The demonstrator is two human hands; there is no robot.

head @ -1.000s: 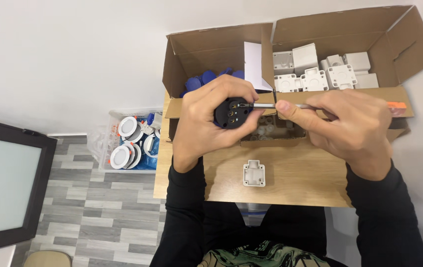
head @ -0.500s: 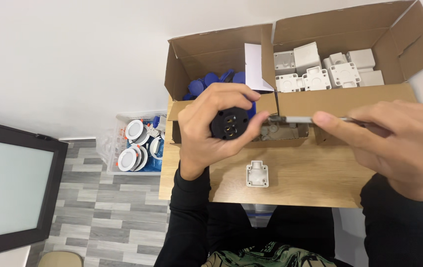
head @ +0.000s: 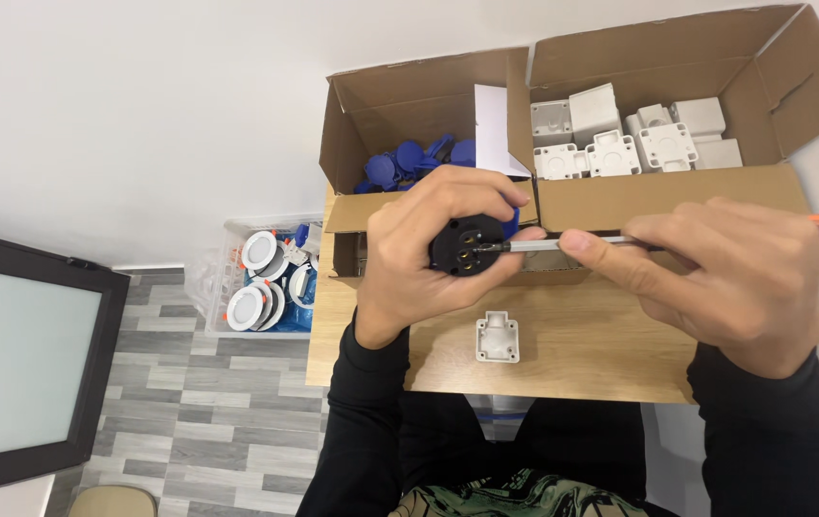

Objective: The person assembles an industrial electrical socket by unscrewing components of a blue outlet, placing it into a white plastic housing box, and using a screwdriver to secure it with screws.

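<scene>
Hands meet over a small wooden table [head: 611, 369] in the head view. Its top is smooth, pale-grained board with a straight near edge just above the person's lap.

The left hand [head: 429, 258] is wrapped around a round black socket insert [head: 467, 245], matte plastic with small metal contacts in its face; the fingers curl closed behind and around it, holding it above the table in front of the boxes.

The right hand [head: 726, 278] is closed on a screwdriver [head: 563, 245], thumb and forefinger pinching the shiny steel shaft, whose tip touches the insert's face. Its orange translucent handle end juts out past the hand to the right.

A white square plastic housing [head: 497, 338] lies alone on the table below the hands, with bare wood all around it.

Two open cardboard boxes sit at the table's far edge against a plain white wall. The left box [head: 381, 105] holds blue plastic caps [head: 409, 161]; the right box [head: 678, 57] holds white blocky housings [head: 620, 139].

On the grey plank floor to the left stands a clear plastic bin [head: 213, 278] of round white fittings [head: 261, 251], and a dark-framed panel [head: 26, 364] lies further left.
</scene>
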